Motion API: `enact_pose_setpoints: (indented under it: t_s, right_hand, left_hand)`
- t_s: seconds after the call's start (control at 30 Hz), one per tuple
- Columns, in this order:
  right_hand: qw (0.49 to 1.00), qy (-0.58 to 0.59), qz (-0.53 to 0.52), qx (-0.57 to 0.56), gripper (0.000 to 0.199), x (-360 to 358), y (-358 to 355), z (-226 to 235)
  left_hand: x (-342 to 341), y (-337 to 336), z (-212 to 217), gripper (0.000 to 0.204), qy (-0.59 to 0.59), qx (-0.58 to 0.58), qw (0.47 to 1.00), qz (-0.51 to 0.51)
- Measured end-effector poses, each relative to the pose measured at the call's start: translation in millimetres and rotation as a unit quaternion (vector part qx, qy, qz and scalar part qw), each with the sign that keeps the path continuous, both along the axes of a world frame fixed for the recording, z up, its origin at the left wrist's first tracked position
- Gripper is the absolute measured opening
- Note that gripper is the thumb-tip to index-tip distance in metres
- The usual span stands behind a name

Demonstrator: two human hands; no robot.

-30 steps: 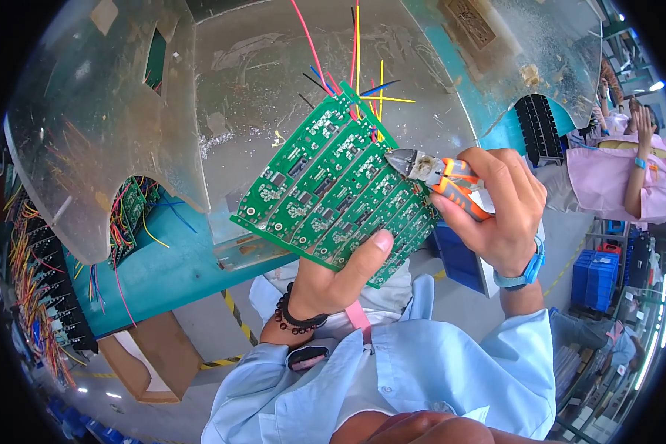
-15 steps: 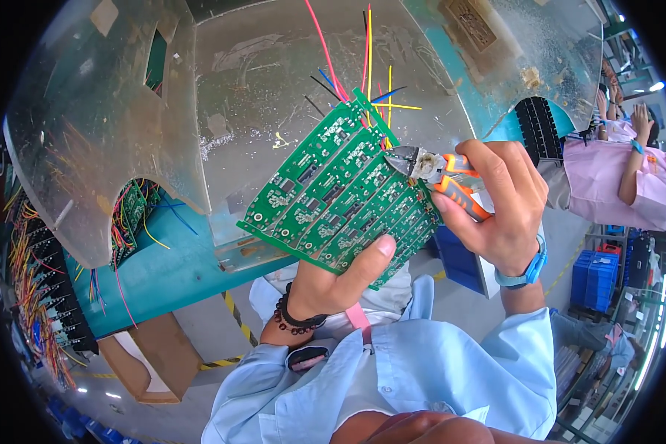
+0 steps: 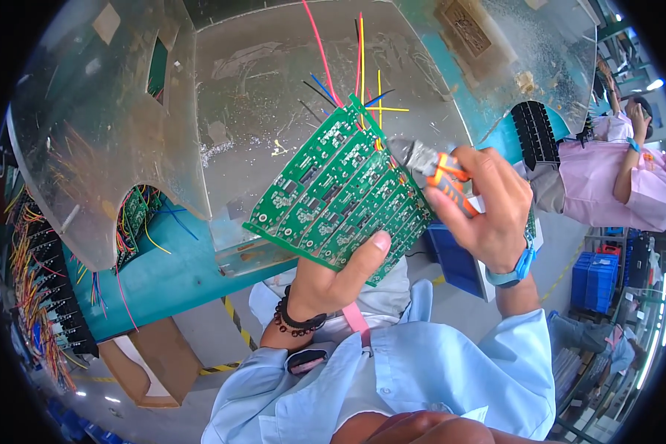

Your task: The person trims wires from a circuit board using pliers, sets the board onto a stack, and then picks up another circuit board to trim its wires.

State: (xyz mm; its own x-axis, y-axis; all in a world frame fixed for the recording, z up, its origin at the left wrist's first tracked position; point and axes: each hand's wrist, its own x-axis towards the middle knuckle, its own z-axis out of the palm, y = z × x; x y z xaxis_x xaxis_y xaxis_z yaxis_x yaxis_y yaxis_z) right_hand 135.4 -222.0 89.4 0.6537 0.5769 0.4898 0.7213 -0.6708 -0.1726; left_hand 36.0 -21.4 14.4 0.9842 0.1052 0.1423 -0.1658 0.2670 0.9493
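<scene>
The board (image 3: 333,203) is up in front of you, tilted, its populated face showing, partly over the near edge of the bench (image 3: 155,285); coloured wires (image 3: 362,52) stick out from its far corner. Your left hand (image 3: 337,277) has its thumb pressed on the near part of that face, its other fingers hidden beneath, closed on the board; your right hand (image 3: 492,207) is curled around the orange and grey handles of the cutters (image 3: 425,159), its fingers closed on them; the cutters' blurred tips are by the board's right edge, near the wires, and whether they touch it cannot be told. To your left stand a clear panel (image 3: 103,163) and a black rack (image 3: 70,303) with many wires; below the bench is a carton (image 3: 177,355); to your right are a blue bin (image 3: 448,251) and a co-worker (image 3: 603,177) in pink.
</scene>
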Motion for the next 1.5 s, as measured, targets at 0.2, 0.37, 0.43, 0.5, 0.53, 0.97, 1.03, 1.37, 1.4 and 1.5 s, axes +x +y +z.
enact_pose_setpoints:
  t_s: [0.2,0.37,0.43,0.5,0.53,0.97,1.03,1.37,1.4,1.5]
  right_hand:
    - [0.996,0.052,-0.047,0.048,0.045,0,-5,5]
    - [0.999,-0.017,0.032,-0.001,0.047,2,-3,7]
    - [0.999,-0.013,0.03,-0.016,0.048,2,-3,7]
    - [0.999,-0.016,0.031,-0.019,0.048,2,-3,7]
    - [0.999,-0.018,0.031,-0.021,0.048,2,-3,7]
    - [0.999,0.014,0.02,-0.042,0.048,-3,-3,5]
    - [0.999,0.004,0.022,-0.034,0.048,-2,-3,6]
    - [0.999,-0.032,0.019,-0.014,0.05,-1,1,10]
    - [0.999,-0.032,0.019,-0.014,0.05,-1,1,10]
    - [0.999,-0.037,0.019,-0.02,0.051,-2,2,11]
  left_hand:
    - [0,2,0,0.03,0.01,-0.004,1.0,-0.007]
    - [-2,-1,-3,0.03,0.007,-0.01,1.0,-0.002]
    - [-1,-2,-2,0.031,0.015,-0.024,1.0,-0.004]
    - [-1,-2,-2,0.031,0.019,-0.031,0.999,-0.004]
    - [-1,-1,-2,0.03,0.019,-0.035,0.999,-0.003]
    - [-3,1,0,0.027,0.012,-0.04,0.999,-0.001]
    - [-3,1,-1,0.026,0.013,-0.036,0.999,-0.005]
    - [1,-9,-10,0.024,-0.038,-0.032,0.998,0.025]
    - [1,-9,-10,0.024,-0.037,-0.032,0.999,0.025]
    - [1,-9,-8,0.024,-0.041,-0.036,0.998,0.026]
